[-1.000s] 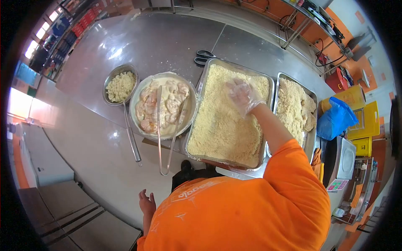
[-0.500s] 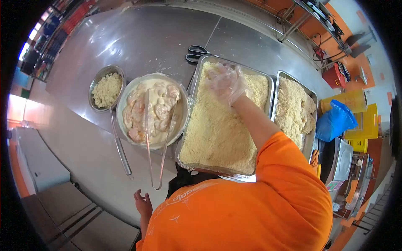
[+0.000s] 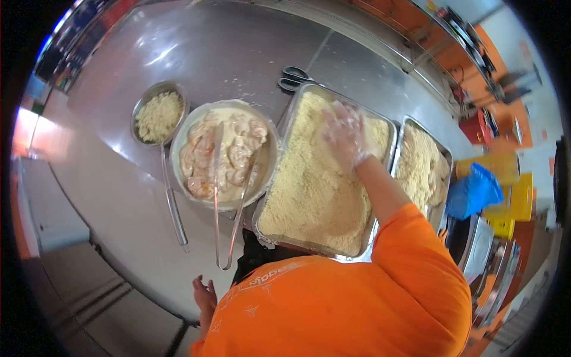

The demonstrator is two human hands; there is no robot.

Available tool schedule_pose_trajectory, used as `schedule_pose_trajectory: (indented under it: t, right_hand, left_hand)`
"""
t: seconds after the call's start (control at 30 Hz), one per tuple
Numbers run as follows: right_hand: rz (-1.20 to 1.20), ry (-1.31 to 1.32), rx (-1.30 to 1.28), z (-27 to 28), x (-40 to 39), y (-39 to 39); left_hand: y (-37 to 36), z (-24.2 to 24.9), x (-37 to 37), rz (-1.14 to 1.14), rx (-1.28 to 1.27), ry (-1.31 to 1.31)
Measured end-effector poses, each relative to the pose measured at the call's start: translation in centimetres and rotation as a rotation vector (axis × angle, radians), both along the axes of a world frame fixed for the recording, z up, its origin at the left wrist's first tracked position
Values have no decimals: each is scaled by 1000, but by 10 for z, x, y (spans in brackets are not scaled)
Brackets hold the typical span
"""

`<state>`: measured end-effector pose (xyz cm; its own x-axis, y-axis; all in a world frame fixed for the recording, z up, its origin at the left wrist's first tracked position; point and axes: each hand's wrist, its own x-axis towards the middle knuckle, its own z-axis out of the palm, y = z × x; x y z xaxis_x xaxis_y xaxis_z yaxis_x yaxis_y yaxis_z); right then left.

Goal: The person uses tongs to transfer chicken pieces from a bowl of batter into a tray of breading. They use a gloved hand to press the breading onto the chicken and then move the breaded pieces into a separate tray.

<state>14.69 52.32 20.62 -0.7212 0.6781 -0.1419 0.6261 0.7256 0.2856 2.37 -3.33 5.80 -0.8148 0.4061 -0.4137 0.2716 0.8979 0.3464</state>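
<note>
My right hand [image 3: 346, 135], in a clear plastic glove, lies with fingers outstretched over the pale crumbs [image 3: 315, 184] in a large metal tray [image 3: 389, 154]. Motion blurs its edges. My left hand [image 3: 205, 293] is bare and hangs low beside my orange shirt, fingers apart, touching nothing. Left of the tray stands a bowl [image 3: 277, 152] of raw meat pieces [image 3: 238, 137] in a creamy batter. Metal tongs [image 3: 223, 253] rest in this bowl, their bent end towards me. Farther left is a long-handled metal strainer or pan [image 3: 138, 113] holding pale crumbs.
Black-handled scissors [image 3: 295, 74] lie behind the large tray. To its right, a second tray [image 3: 443, 157] holds crumb-coated pieces. Beyond it are a blue plastic bag [image 3: 474, 193], a yellow container [image 3: 523, 196] and a red bin [image 3: 474, 128]. A steel table [image 3: 226, 44] carries the trays and bowl.
The whole view has shifted and turned slightly. My right hand has moved a little across the crumbs, away from the tray's far left corner. My left hand stays low at my side.
</note>
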Motion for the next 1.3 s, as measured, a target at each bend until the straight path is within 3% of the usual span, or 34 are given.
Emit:
schedule_pose_trajectory:
  t: [0.07, 0.2, 0.33, 0.37, 0.43, 0.5, 0.6, 0.63, 0.7, 0.77, 0.8, 0.83, 0.9, 1.03, 1.1, 1.2, 1.3]
  right_hand:
    - [30, -3, 46, -7, 2, 14]
    - [-194, 14, -44, 39, 20, 8]
    - [-605, 680, -261, -50, 55, 61]
    - [-708, 851, -321, -49, 51, 60]
    - [-810, 900, -307, -16, 51, 33]
    - [-727, 1211, -550, -81, 71, 82]
    - [-506, 1344, -562, -106, 77, 82]
    - [-580, 1317, -680, -119, 73, 96]
    - [-699, 962, -745, -23, 50, 58]
    - [-700, 650, -820, 50, 32, 38]
    - [-671, 528, -860, 59, 27, 44]
    - [-476, 570, -796, 26, 26, 61]
    - [-214, 554, -752, 16, 13, 59]
    - [-34, 193, -756, 25, -35, 36]
    - [-116, 193, -863, 2, -33, 38]
    - [161, -96, -759, 63, -15, 24]
    - [112, 366, -941, 39, 18, 56]
  left_hand:
    - [-2, -11, -3, -157, 64, 94]
    - [16, -13, -19, -51, 217, 107]
    - [42, 9, -25, -76, 250, 112]
    - [41, 9, -26, -111, 223, 112]
    - [33, 5, -28, -137, 227, 126]
    - [28, 8, -27, -114, 222, 155]
    - [4, -9, -26, -59, 226, 135]
    - [-4, -8, -25, -128, 189, 153]
    - [-13, -3, -26, -262, 120, 197]
    - [-14, 4, -27, -145, 97, 165]
    - [-12, 6, -26, -85, 89, 150]
    - [-13, 6, -27, -71, 99, 138]
    - [-16, 0, -30, -48, 115, 111]
    - [-8, 4, -24, -121, 155, 153]
    - [-8, 2, -22, -122, 175, 199]
    - [-14, 5, -19, -110, 170, 203]
    - [-24, -2, -12, -109, 199, 254]
